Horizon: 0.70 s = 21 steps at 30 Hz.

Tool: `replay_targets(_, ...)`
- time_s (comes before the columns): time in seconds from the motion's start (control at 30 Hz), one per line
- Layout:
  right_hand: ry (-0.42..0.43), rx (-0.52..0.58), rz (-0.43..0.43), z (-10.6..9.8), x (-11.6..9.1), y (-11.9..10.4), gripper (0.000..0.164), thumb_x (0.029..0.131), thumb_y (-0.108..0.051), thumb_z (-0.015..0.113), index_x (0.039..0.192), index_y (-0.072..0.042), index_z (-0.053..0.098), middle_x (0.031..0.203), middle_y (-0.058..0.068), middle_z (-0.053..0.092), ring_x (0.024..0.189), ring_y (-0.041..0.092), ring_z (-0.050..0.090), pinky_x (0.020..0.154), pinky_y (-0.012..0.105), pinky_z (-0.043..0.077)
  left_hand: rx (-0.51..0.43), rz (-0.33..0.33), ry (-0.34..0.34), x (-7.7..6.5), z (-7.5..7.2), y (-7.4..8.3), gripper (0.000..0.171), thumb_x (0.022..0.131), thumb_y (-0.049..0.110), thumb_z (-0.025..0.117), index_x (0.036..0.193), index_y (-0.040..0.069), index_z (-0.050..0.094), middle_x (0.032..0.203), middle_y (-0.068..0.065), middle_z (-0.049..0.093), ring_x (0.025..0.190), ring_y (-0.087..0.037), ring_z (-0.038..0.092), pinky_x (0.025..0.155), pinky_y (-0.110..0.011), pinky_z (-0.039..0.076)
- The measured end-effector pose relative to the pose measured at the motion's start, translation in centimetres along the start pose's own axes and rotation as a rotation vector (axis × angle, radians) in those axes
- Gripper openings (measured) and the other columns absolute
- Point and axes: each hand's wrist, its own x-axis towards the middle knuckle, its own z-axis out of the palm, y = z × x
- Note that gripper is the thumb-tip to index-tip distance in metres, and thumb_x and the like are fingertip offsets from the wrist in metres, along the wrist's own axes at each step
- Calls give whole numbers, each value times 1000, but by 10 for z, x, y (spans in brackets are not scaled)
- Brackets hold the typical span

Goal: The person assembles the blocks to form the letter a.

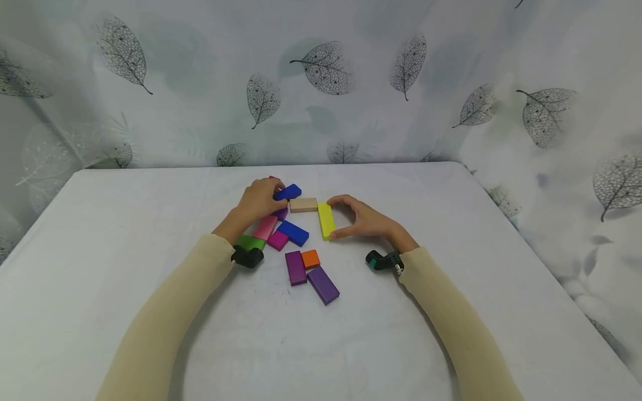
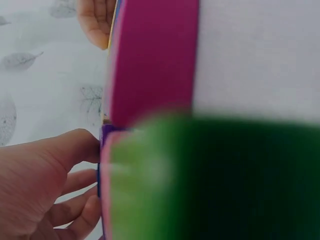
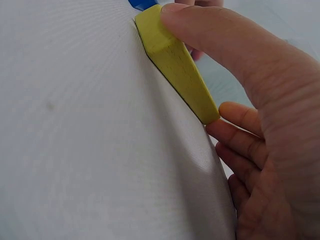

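My left hand (image 1: pixel 258 199) grips a blue block (image 1: pixel 288 192) between thumb and fingers, at the upper end of a group of coloured blocks. A purple block (image 1: pixel 281 214) lies under its thumb. My right hand (image 1: pixel 370 220) pinches a yellow block (image 1: pixel 326 221) end to end, thumb at the near end and fingers at the far end. That yellow block (image 3: pixel 182 75) rests on the table in the right wrist view. Between the two hands lies a tan block (image 1: pixel 303 205), its right end against the yellow one. The left wrist view shows my left hand (image 2: pixel 50 180) partly behind close blocks.
Below the left hand lie a pink block (image 1: pixel 264 228), a green block (image 1: pixel 251 243), a magenta block (image 1: pixel 278 240) and another blue block (image 1: pixel 293 233). Nearer stand two purple blocks (image 1: pixel 323 285) and an orange block (image 1: pixel 310 259). The white table (image 1: pixel 431 211) meets a leaf-patterned cloth (image 1: pixel 321 133).
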Motion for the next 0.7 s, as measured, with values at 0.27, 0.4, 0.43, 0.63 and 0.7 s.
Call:
replay_targets(0.27, 2, -2, -12, 0, 1, -1, 80, 76, -26, 84, 142, -10, 42, 149, 8, 39, 142, 24, 28, 118, 47, 16, -98, 13, 52, -6, -2, -8, 46, 90, 17, 62, 131, -4, 55, 123, -24, 59, 114, -35, 55, 100, -46, 46)
replay_targets(0.4, 0, -9, -18, 0, 1, 0, 79, 77, -27, 83, 142, -10, 42, 149, 8, 39, 142, 25, 28, 118, 47, 16, -128, 25, 83, -10, -3, -10, 45, 90, 17, 62, 129, -5, 56, 121, -23, 59, 111, -33, 55, 99, -45, 46)
replay_targets(0.43, 1, -13, -17, 0, 1, 0, 79, 77, -27, 83, 142, -10, 42, 149, 8, 39, 142, 24, 28, 118, 47, 16, -134, 27, 91, -11, -3, -10, 45, 90, 17, 62, 129, -4, 56, 120, -22, 59, 109, -32, 54, 98, -44, 46)
replay_targets(0.63, 0, -17, 0, 0, 1, 1, 80, 77, -28, 83, 143, -11, 42, 150, 7, 38, 143, 24, 27, 118, 47, 16, -173, 54, 138, -18, -3, -7, 44, 91, 15, 64, 130, -3, 56, 116, -21, 60, 103, -31, 54, 94, -42, 47)
replay_targets(0.7, 0, -16, 7, 0, 1, 1, 80, 77, -29, 83, 143, -11, 41, 150, 8, 38, 143, 24, 27, 118, 47, 16, -190, 58, 147, -21, -4, -4, 43, 91, 15, 64, 130, -3, 56, 114, -20, 60, 101, -30, 53, 92, -41, 47)
